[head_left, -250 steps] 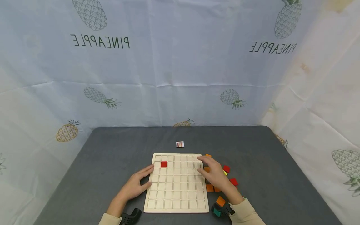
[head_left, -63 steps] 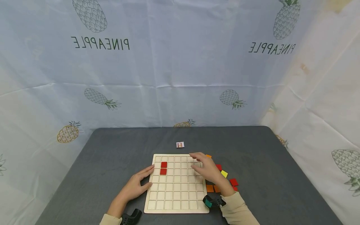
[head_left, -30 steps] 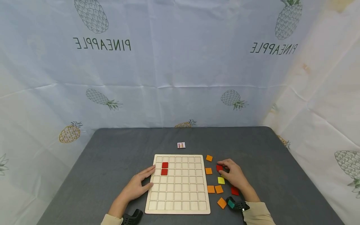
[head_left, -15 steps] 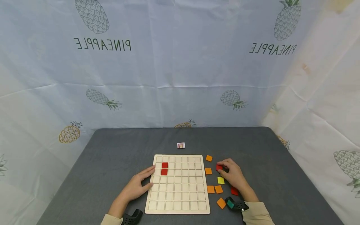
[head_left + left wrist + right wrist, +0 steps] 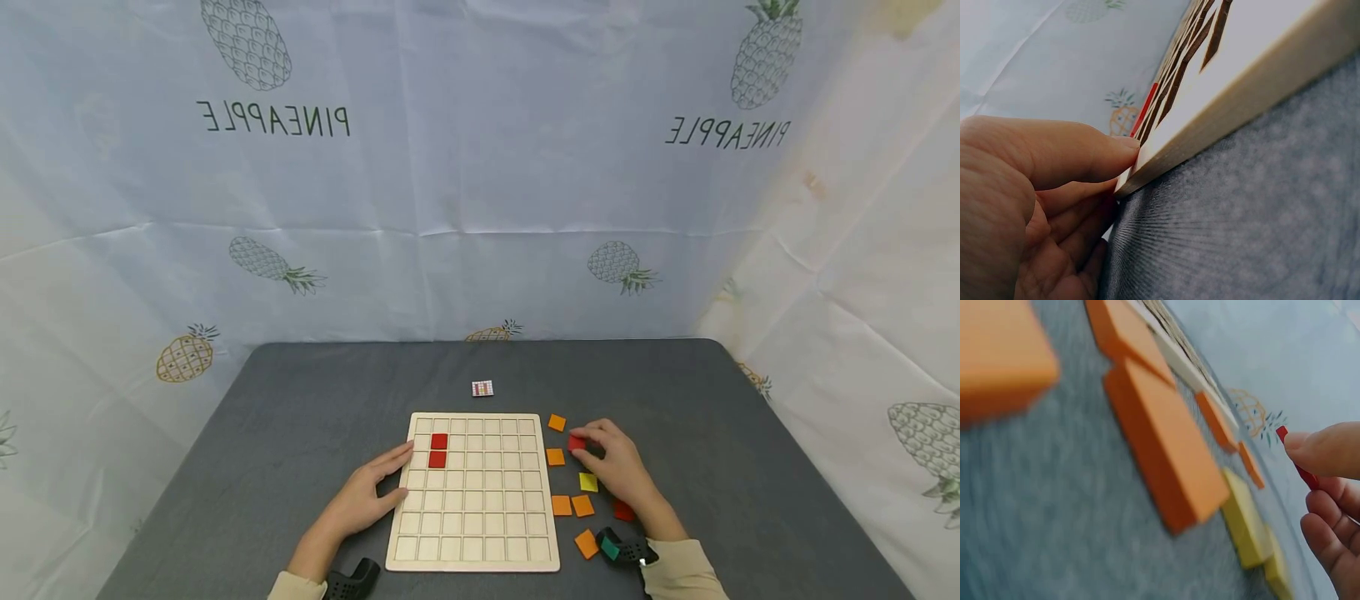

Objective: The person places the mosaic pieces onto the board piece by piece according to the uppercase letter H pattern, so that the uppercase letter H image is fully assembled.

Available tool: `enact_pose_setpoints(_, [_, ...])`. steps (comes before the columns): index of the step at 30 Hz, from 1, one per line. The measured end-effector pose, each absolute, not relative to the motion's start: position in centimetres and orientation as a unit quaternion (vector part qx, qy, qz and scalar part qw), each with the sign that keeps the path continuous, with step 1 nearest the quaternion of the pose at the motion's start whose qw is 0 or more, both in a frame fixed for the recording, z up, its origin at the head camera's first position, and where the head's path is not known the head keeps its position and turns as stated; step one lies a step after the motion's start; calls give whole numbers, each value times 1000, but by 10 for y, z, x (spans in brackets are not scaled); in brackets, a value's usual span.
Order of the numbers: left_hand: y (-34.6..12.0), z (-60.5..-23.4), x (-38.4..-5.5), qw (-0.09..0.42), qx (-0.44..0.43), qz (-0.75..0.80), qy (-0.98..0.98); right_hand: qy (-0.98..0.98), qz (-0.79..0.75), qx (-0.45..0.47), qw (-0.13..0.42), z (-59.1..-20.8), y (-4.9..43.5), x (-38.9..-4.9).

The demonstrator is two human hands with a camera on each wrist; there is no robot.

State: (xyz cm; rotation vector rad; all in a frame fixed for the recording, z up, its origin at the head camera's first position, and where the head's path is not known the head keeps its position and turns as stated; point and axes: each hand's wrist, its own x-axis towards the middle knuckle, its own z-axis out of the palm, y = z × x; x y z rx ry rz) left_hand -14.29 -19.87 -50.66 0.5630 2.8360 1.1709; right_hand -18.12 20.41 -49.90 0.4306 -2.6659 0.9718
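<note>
Tile (image 5: 576, 443), red, pinched between thumb and fingers of the right hand (image 5: 618, 467), so a narrow grip there. Held just right of the wooden board (image 5: 472, 501), near a couple of orange ones. Looks lifted off the worktop (image 5: 360, 379), going by the right wrist view.

Just two cells done: placed red tiles (image 5: 438, 441) in the second column from the left, second and third rows from the far edge. Bare cells everywhere else in sight, so pretty early days, at a guess.

Left hand (image 5: 360, 497) loose, gripping nothing, just resting against the board's left edge.

Left over on the right: five orange tiles (image 5: 582, 506), a yellow tile (image 5: 588, 482), apparently a second yellow piece (image 5: 1279, 565) too, plus a spare red tile (image 5: 623, 510) partly under the right forearm. Can't rule out more hidden there.

Beyond the board, a little grid-printed card (image 5: 482, 388), too tiny to read. Behind everything, pineapple-print curtain (image 5: 487, 183).
</note>
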Motion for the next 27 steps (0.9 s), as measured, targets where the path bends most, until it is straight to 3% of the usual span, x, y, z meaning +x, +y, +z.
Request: enact_pose_setpoints(27, [-199, -506, -142, 4, 191, 369, 910, -868, 384, 296, 103, -479, 122, -169])
